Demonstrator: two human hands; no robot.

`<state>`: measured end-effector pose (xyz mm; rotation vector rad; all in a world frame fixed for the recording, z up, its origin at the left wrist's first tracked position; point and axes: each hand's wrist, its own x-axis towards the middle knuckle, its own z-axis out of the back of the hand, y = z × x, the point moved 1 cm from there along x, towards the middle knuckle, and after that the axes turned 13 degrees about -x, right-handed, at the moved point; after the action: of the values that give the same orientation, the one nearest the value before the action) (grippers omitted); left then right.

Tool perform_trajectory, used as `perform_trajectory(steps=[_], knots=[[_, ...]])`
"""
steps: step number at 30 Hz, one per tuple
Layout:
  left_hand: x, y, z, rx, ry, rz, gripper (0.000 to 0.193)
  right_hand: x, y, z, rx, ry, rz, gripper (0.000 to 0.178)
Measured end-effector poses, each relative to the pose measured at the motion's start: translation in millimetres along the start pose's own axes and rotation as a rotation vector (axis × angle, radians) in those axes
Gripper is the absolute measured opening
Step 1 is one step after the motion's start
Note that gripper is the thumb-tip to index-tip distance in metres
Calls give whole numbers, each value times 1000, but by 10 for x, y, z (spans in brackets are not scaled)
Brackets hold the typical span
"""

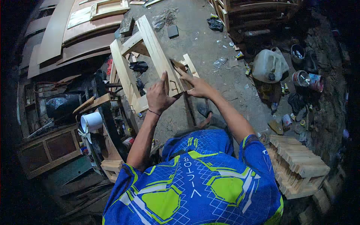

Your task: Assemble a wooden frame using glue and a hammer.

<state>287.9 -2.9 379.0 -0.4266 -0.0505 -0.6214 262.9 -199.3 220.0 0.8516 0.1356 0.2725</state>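
A pale wooden frame (158,56), made of two long pieces joined by crosspieces, tilts up in front of me. My left hand (159,95) lies on its near corner, index finger stretched along the wood and the other fingers bent against it. At the right edge, my right hand (200,87) holds the frame with its index finger pointing along the side and the thumb lower down. A bent nail (173,84) sticks out of the wood between my hands. The fingers' undersides are hidden.
Wooden boards (56,30) lean at the far left. A white cup (91,122) sits on a dark stand at the left. To the right are a plastic jerrycan (268,65), paint cans (301,78) and a stack of wooden pieces (298,157). Scraps litter the floor.
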Motion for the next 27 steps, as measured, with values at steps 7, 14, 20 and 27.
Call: perform_trajectory(steps=[7, 14, 20, 27], knots=[[-27, 114, 2, 53, 48, 56, 120, 46, 121, 26, -26, 33, -66, 76], [-34, 140, 16, 50, 55, 58, 125, 70, 176, 17, -24, 27, -76, 77], [-17, 187, -8, 50, 50, 42, 123, 79, 153, -1, -44, 63, -101, 79], [-19, 151, -52, 147, 54, 32, 119, 3, 195, 128, 78, 28, -170, 76]])
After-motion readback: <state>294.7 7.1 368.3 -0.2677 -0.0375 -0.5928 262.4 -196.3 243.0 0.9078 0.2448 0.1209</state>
